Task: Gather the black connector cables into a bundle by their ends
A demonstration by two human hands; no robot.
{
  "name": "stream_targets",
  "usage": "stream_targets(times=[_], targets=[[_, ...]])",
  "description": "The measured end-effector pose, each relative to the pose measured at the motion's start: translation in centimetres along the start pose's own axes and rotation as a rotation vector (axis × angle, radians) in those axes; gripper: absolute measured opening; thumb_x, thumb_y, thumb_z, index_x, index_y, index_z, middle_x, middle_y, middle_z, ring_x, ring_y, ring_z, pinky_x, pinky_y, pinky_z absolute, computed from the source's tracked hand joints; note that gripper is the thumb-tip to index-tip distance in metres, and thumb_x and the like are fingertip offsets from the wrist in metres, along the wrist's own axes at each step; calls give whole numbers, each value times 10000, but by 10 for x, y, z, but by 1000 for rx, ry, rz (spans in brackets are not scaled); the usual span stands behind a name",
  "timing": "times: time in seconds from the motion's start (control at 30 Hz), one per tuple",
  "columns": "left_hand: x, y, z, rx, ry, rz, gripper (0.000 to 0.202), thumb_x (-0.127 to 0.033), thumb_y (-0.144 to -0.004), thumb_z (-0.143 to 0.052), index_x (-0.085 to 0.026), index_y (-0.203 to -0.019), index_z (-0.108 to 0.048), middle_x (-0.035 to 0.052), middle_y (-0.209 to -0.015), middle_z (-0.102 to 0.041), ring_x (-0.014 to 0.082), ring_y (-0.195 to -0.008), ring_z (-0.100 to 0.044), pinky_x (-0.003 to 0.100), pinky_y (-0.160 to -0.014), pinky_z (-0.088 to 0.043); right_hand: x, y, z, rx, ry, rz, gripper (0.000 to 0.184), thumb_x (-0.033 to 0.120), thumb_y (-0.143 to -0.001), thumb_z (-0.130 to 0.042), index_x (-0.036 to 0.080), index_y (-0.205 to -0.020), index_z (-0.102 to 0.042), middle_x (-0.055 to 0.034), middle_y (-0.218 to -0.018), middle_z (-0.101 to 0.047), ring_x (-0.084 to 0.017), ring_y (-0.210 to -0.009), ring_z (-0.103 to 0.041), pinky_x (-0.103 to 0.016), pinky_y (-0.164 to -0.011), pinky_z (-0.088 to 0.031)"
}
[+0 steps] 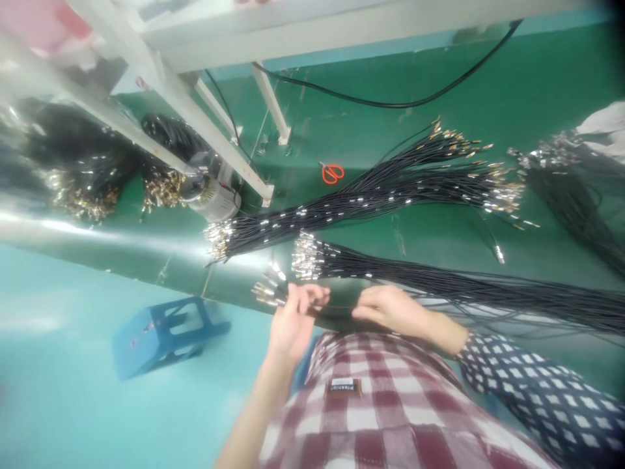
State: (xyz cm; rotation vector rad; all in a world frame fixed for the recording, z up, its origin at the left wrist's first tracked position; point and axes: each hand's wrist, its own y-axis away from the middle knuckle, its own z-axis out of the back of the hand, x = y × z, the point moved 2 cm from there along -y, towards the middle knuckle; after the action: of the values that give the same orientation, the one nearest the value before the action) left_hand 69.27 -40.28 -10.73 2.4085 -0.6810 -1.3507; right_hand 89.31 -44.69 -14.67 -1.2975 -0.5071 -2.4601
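My left hand [293, 319] is closed in a pinch on a few black wires with metal terminals [266, 292] at the near edge of the green table [371, 143]. My right hand [385, 306] lies close beside it, fingers curled toward the same wires; whether it grips them is hidden. Just beyond the hands lies a long bundle of black wires [439, 283] with shiny terminal ends [307, 255]. A second, fanned bundle [371, 192] stretches across the table's middle.
Orange-handled scissors [333, 172] lie behind the bundles. A white frame [195, 117] with legs crosses the table at the left, with a round white device [212, 195] under it. More wire bundles [571, 189] lie at right. A blue stool [166, 332] stands on the floor.
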Motion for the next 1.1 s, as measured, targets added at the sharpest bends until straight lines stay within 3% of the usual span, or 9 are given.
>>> stream_targets(times=[0.13,0.27,0.43,0.53,0.67,0.77,0.87,0.97,1.1], targets=[[-24,3,30,-122,281,-87,482,-381,-920,-444,-173,-511,-299,-68,-458,-180,74,-403,-214,219,-451,-335,-41,-10,12,-2,46,-172,486,397,-983,-317,173,-761,-687,-29,-758,-681,-130,-683,-620,-235,-671,-444],[-31,6,35,-140,249,17,420,-348,-931,-418,-167,-553,-396,-76,-463,-110,77,-395,-123,221,-398,-220,-59,-48,5,-169,278,-216,154,280,-873,-569,173,-916,-671,-96,-1030,-645,-205,-883,-608,-294,-752,-434],[-18,6,28,-111,118,54,192,-258,-915,-465,-147,-817,-586,-97,-442,-102,65,-386,-104,198,-408,-198,-62,-63,0,-177,247,-195,114,210,-858,-565,180,-814,-665,-81,-974,-668,-197,-861,-616,-278,-730,-429],[-13,2,24,-117,75,42,176,-251,-899,-500,-138,-789,-579,-100,-426,-137,55,-378,-121,193,-406,-190,-54,-37,10,-213,162,-210,151,291,-883,-531,202,-872,-651,-27,-876,-697,-155,-719,-617,-263,-679,-449],[-11,-5,6,-100,20,-8,130,-273,-854,-581,-146,-876,-597,-105,-427,-184,46,-377,-145,190,-411,-182,-24,-2,20,-386,-344,-249,236,410,-843,-562,178,-859,-602,-35,-761,-694,-164,-667,-624,-280,-645,-483],[-16,-8,-14,-56,-13,-70,265,-340,-840,-606,-155,-1029,-603,-107,-441,-202,48,-390,-166,192,-424,-200,1,8,15,-444,-603,-238,257,427,-805,-611,175,-842,-578,-37,-721,-681,-172,-684,-630,-297,-666,-490],[-20,-10,-34,1,-57,-118,344,-342,-812,-646,-153,-1096,-601,-111,-449,-206,41,-395,-166,194,-427,-188,17,9,7,-381,-671,-241,264,439,-808,-613,178,-830,-577,-38,-711,-679,-165,-667,-624,-289,-641,-483],[-13,-10,-44,-19,-108,-133,297,-333,-765,-696,-136,-981,-646,-112,-445,-204,30,-392,-166,196,-425,-168,24,10,4,-331,-677,-238,274,452,-814,-604,180,-811,-575,-33,-704,-677,-156,-649,-618,-278,-627,-476],[9,-5,-43,-7,-270,16,294,-330,-693,-754,-100,-860,-679,-101,-443,-247,24,-392,-198,209,-419,-143,29,11,8,-337,-711,-227,285,464,-805,-610,181,-802,-569,-35,-716,-672,-158,-655,-619,-277,-624,-483]])
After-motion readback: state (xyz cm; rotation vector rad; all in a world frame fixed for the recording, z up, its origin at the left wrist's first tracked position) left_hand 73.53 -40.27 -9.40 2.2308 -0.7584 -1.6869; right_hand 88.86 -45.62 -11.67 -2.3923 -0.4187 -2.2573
